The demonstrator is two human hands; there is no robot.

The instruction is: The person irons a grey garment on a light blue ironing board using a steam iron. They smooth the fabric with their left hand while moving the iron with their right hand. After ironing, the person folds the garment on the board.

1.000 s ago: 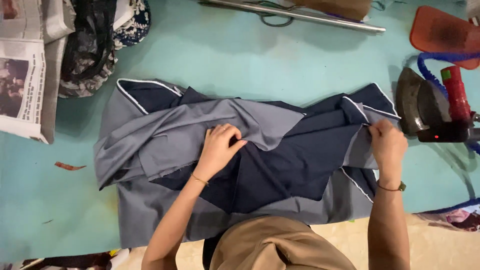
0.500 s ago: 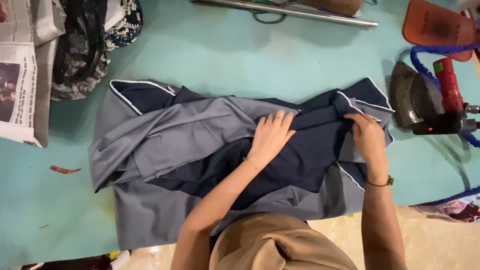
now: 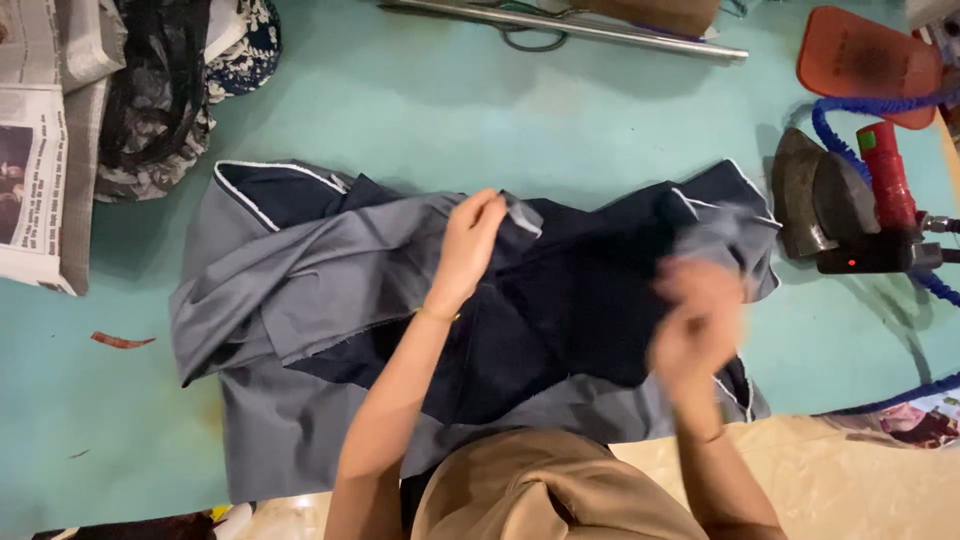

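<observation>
A person leans over a turquoise surface (image 3: 600, 120), working a two-tone garment (image 3: 300, 300) of grey and dark navy cloth with pale piping that lies spread across the middle and reaches the near edge. The left hand (image 3: 470, 245) is raised just above the cloth near its centre, its fingers (image 3: 490, 205) pinched shut on a grey flap lifted clear of the navy panel. The right hand (image 3: 695, 320) hangs over the garment's right side, blurred; whether its fingers are closed on cloth cannot be told.

By the look of it the step in hand is folding or arranging the grey layer over the navy one. The next move would call for a taut hold at both ends of the flap, so the layer lies flat without dragging the folds already bunched at the left.

Counted: one garment and two hands. One iron (image 3: 830, 205) with a red handle stands near the right edge, a blue hose beside it, and one orange pad (image 3: 865, 60) sits in the far right corner. One metal rod (image 3: 560, 25) lies along the far edge. One stack of newspapers (image 3: 40, 150) rests at the left edge beside one heap of dark patterned cloth (image 3: 165, 90).
</observation>
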